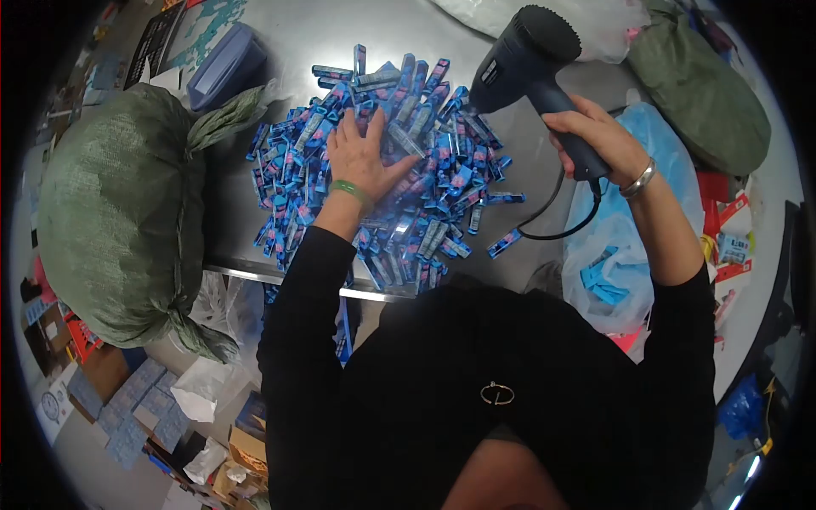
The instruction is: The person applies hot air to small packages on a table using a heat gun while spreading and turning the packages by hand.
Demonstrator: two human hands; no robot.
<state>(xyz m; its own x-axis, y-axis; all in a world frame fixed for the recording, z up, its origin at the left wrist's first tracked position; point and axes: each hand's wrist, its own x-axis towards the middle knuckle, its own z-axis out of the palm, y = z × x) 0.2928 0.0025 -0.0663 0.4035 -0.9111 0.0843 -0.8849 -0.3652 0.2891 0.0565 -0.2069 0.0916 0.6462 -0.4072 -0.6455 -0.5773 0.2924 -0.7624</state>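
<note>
A heap of small blue boxes [289,178] with pink and white print lies on the metal table [289,34]. My left hand [364,157], with a green bangle at its wrist, rests on the heap with its fingers spread. To the right, my right hand [599,140] is wrapped round the handle of a dark hair dryer [527,64]. The dryer is held above the table, its nozzle pointing left toward the boxes, and its cord loops down below the handle. A silver bracelet is on my right wrist.
A big green woven sack [119,217] bulges at the left, near a blue-grey case [226,68]. Another green sack [701,93] lies at the upper right. A translucent blue bag [608,246] with blue pieces inside sits under my right forearm. Cartons stand at the lower left.
</note>
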